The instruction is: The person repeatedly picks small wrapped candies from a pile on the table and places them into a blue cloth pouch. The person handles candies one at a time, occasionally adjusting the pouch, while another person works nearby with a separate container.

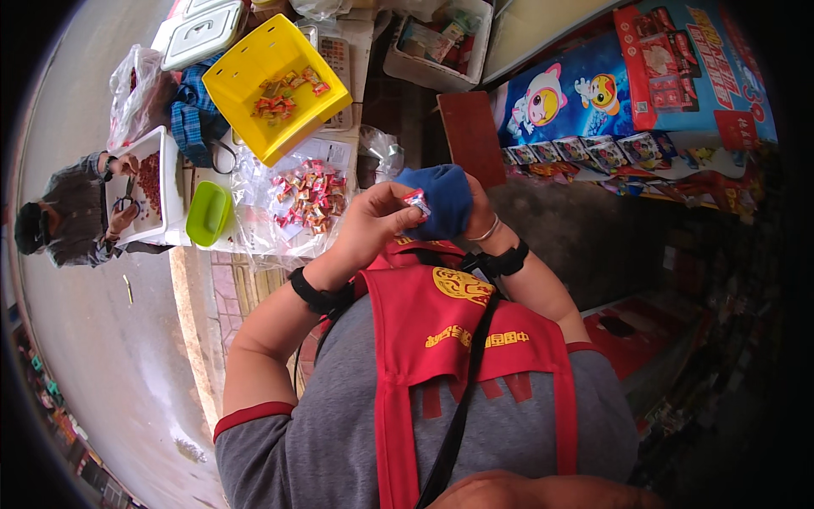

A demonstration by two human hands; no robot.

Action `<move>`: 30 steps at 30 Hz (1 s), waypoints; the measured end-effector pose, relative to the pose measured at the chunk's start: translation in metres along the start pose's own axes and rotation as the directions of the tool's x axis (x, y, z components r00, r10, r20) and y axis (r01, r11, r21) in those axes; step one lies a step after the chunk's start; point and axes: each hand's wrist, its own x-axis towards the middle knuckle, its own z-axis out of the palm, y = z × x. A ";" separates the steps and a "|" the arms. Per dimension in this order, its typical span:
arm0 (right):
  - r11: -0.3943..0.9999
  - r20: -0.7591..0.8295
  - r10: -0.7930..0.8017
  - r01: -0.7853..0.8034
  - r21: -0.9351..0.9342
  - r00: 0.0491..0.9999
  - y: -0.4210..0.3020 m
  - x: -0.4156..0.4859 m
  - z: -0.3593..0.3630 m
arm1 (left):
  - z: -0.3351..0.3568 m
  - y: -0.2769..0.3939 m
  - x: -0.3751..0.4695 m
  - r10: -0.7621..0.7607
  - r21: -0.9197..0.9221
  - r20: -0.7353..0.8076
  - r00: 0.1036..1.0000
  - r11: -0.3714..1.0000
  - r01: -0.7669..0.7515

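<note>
My left hand [376, 219] pinches a small wrapped sweet [417, 203] between thumb and fingers. Its wrapper is red, white and blue. Right behind the sweet is a bunched blue cloth [445, 194], gripped by my right hand [480, 210], whose fingers are partly hidden by it. To the left of my hands, red and orange wrapped sweets [311, 197] lie heaped on transparent plastic sheeting [254, 219] over a table. Beyond them a yellow plastic bin [238, 79] holds a smaller pile of wrapped sweets [276, 105].
A light-green tub [208, 213] stands near the table's edge. Farther left, a person [79, 203] holds scissors [129, 191] over a white tray [166, 184] of small red pieces. A foam box [439, 73], brown board [470, 137] and display of packets [598, 153] stand ahead and right.
</note>
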 end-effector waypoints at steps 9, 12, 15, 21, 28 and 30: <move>0.974 0.177 -0.128 0.157 -0.160 0.976 -0.013 -0.013 0.007 | 0.001 0.003 -0.002 0.007 -0.089 -0.012 1.000 0.996 -0.008; 0.553 0.178 -0.325 0.339 -0.761 0.929 -0.009 -0.018 0.015 | 0.001 0.003 0.001 0.074 0.067 -0.001 0.997 0.995 -0.074; 0.408 0.198 -0.397 0.366 -0.836 0.896 -0.017 -0.023 0.021 | 0.000 0.007 0.001 0.030 0.100 0.016 0.999 0.994 -0.031; 0.162 0.412 -0.468 0.534 -0.830 0.782 -0.027 -0.030 0.026 | 0.004 0.020 -0.005 -0.097 -0.046 0.014 0.995 0.994 0.097; 0.564 0.132 -0.479 0.420 -0.711 0.868 -0.025 -0.033 0.023 | 0.007 0.025 -0.007 0.101 0.027 0.114 0.988 0.994 -0.105; 0.665 0.083 -0.379 0.333 -0.668 0.922 -0.023 -0.034 0.023 | 0.010 0.025 -0.008 0.152 0.065 0.130 0.980 0.985 -0.162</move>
